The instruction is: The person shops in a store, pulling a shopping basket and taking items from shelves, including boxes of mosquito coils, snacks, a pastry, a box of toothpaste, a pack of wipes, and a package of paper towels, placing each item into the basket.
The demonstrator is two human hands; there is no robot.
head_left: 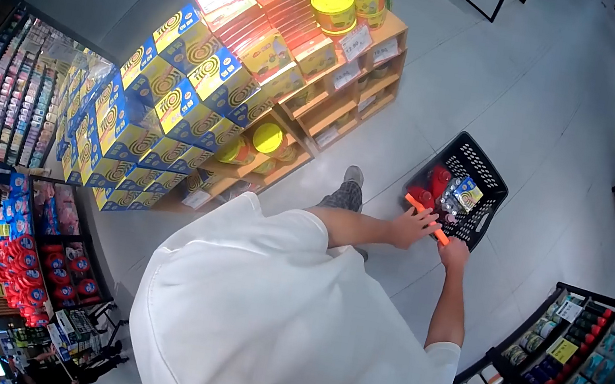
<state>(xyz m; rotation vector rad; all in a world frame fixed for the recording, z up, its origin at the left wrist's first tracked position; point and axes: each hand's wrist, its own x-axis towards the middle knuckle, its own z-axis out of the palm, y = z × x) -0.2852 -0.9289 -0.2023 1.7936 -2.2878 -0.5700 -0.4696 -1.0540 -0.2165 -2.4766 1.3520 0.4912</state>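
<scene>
An orange handle (412, 201) slants across the near side of a black perforated shopping basket (496, 182). My left hand (410, 227) lies over the middle of this handle, its fingers bent across it. At the handle's lower right end, my right hand (455, 252) is closed round it. Inside the basket are red items (439, 179), several clear bottles or packs that are hard to make out, and a blue and yellow box (469, 194). The palms and parts of the fingers are hidden.
Stacked blue and yellow boxes (175, 111) stand left, beside a wooden shelf (353, 107) with yellow tubs (333, 8). Goods fill a dark rack (542, 334) at lower right and shelves along the far right. My shoe (354, 174) is on the grey floor (462, 80) left of the basket.
</scene>
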